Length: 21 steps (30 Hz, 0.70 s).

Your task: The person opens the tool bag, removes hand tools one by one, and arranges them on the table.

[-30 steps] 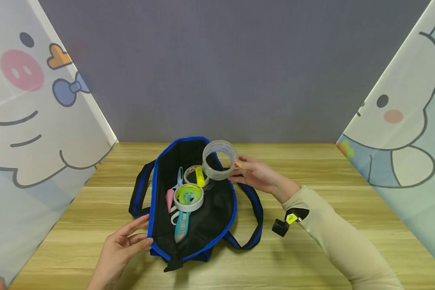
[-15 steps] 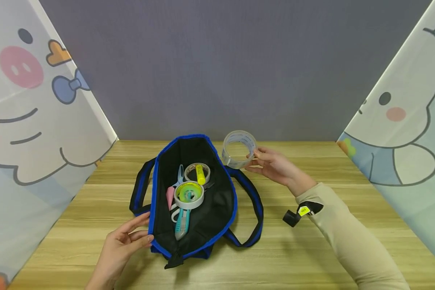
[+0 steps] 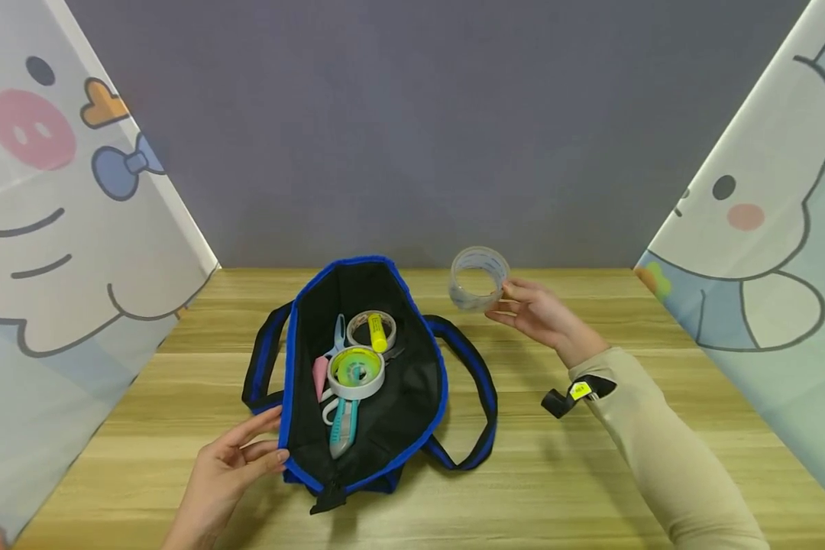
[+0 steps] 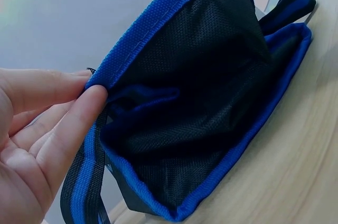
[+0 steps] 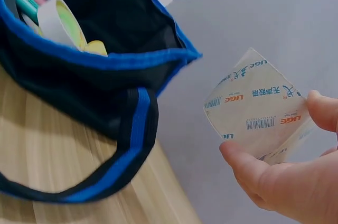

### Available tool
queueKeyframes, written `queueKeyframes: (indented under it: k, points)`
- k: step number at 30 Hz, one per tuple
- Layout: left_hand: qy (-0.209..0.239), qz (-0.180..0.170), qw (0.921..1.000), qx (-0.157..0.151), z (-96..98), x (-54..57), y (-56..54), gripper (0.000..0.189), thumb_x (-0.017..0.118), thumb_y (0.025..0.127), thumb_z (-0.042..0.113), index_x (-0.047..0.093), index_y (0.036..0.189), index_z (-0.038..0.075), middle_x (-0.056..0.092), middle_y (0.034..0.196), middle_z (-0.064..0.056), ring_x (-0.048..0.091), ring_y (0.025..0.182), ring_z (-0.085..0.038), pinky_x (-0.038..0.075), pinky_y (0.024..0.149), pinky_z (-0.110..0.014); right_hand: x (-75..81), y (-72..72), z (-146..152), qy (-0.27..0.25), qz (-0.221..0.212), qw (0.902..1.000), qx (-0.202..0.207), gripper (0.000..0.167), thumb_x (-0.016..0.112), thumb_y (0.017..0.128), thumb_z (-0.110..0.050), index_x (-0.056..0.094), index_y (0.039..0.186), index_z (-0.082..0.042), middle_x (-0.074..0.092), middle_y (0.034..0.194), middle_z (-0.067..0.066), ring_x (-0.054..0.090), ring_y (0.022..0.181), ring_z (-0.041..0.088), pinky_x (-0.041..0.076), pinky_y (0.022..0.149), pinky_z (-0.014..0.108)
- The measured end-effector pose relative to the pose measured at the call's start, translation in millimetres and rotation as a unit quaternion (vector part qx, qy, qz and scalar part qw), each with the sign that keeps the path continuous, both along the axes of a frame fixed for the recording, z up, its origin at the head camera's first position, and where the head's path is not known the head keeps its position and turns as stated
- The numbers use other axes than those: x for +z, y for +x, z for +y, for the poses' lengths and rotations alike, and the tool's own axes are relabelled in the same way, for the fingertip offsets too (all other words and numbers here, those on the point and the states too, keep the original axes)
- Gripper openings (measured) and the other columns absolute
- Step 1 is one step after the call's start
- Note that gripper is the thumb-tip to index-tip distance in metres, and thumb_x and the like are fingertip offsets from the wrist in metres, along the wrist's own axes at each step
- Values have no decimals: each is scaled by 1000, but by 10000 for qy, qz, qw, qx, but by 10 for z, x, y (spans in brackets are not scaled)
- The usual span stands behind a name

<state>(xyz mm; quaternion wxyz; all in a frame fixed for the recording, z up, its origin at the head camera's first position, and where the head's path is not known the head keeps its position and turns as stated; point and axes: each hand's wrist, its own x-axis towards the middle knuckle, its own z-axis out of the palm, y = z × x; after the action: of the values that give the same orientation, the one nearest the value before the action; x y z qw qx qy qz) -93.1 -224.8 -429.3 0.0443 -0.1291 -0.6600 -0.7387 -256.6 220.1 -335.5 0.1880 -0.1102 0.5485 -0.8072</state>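
Observation:
My left hand (image 3: 223,473) pinches the blue-edged rim of a black tote bag (image 3: 409,393) at its near left corner; thumb and fingers also show on that rim in the left wrist view. To the right of the bag, my right hand (image 3: 541,319) holds a clear packing tape roll (image 5: 256,113) by its edge, raised above the table. Inside the bag lie a white tape roll (image 3: 367,389) with green-yellow tape in its ring, a teal utility knife (image 3: 344,428), a yellow highlighter (image 3: 378,334), another tape roll (image 3: 353,328), and a pink object (image 3: 319,376).
A light wood table (image 3: 522,489) carries the bag. Blue-striped straps (image 3: 486,389) loop out on both sides of it. Behind stands a grey wall panel (image 3: 412,137), with cartoon-printed panels (image 3: 749,221) at either side.
My right hand has carried the clear packing tape roll from over the bag's right rim away to the right. My left hand has stayed on the rim.

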Motion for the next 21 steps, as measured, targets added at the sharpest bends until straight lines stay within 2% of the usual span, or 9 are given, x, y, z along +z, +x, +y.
queueKeyframes:
  k: [6, 15, 21]
  points:
    - [-175, -91, 9997, 145, -4, 8, 18, 53, 64, 84, -21, 59, 134, -4, 69, 120, 2, 72, 90, -17, 62, 68, -33, -122, -103, 100, -152, -177, 9996, -180, 20, 40, 108, -15, 59, 113, -13, 57, 109, 4, 54, 108, 22, 51, 96, 32]
    - [35, 77, 10000, -30, 0, -3, 13, 54, 60, 85, -24, 59, 134, -3, 68, 121, 0, 72, 91, -17, 62, 68, -33, -311, -198, 194, -23, -419, 9978, -520, 22, 43, 107, -17, 65, 105, -18, 51, 116, 8, 54, 107, 22, 52, 94, 32]
    - [25, 78, 10000, -41, 9, -10, 5, 54, 61, 85, -23, 59, 134, -3, 68, 121, 0, 72, 91, -17, 62, 68, -33, -456, -252, 217, 275, -690, 9942, -780, 15, 40, 108, -17, 54, 111, -12, 46, 114, 11, 53, 103, 23, 52, 95, 32]
